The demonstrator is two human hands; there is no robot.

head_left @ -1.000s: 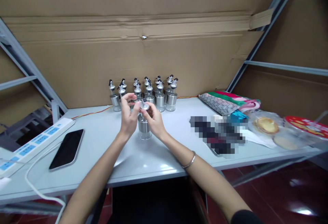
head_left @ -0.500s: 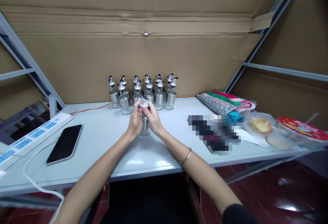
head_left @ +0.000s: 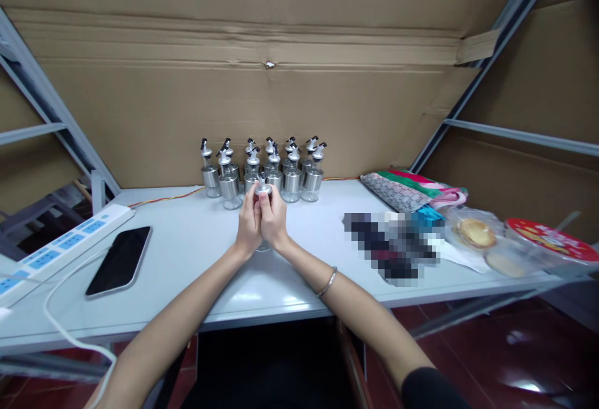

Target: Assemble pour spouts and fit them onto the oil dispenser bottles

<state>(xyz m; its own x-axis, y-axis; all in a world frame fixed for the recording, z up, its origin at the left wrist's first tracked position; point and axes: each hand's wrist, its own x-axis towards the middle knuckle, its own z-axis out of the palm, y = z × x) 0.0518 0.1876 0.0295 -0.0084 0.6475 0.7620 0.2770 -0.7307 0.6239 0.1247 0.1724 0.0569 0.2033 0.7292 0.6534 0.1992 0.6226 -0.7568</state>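
Holding one small glass bottle tight between the left hand and right hand near the table's middle, a slip could knock over the far bottles.

Both hands clasp one upright bottle.

A second ago my left hand was open, fingers spread above the small glass bottle, and only my right hand touched its cap. Now I have both hands closed around it, pressed side by side, so the body that showed between them before is almost wholly covered; just the silver cap peeks out on top. The bottle has also moved a little farther from me, nearer the row of bottles at the back.
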